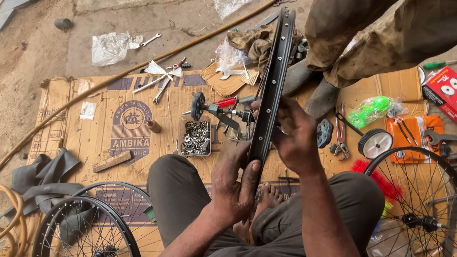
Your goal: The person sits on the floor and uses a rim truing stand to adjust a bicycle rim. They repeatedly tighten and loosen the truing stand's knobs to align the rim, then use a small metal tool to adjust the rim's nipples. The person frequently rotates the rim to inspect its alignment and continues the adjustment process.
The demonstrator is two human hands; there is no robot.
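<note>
black rim (pixel 274 76) upright between left hand (pixel 235 184), right hand (pixel 297 140).

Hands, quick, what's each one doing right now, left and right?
Left hand: closed around the near edge of the black wheel rim, holding it upright.
Right hand: pressed against the rim's right side; whether it grips cannot be told.
</note>
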